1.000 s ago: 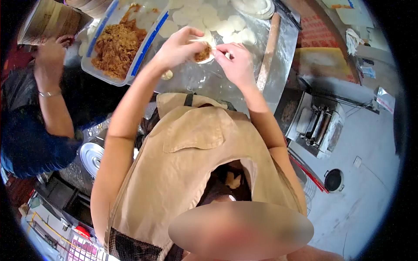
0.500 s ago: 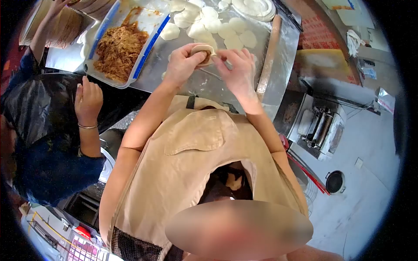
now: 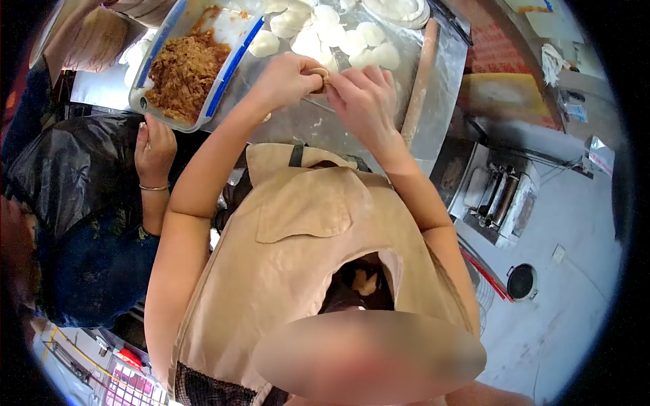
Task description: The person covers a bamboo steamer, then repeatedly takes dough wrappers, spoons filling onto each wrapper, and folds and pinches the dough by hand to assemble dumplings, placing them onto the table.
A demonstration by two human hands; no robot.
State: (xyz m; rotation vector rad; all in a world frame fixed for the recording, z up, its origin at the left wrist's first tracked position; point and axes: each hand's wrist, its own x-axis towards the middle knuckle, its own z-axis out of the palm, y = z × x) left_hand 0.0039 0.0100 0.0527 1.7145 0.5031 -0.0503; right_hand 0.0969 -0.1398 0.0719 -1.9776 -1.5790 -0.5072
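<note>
Dough (image 3: 320,70) moved fwd, L hand (image 3: 288,81), R hand (image 3: 366,99) gripping, red print (image 3: 497,62) illegible

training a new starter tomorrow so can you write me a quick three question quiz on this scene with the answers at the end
1. Multiple choice: What are the person's left hand and right hand both holding?
a) a knife
b) a piece of dough
c) a spoon

2. True or false: In the picture, the rolling pin lies to the right of the flat dough circles.

3. Fill in the missing colour: The tub that holds the brown filling has a ____ strip along its edge.

Key: 1. b; 2. true; 3. blue
</note>
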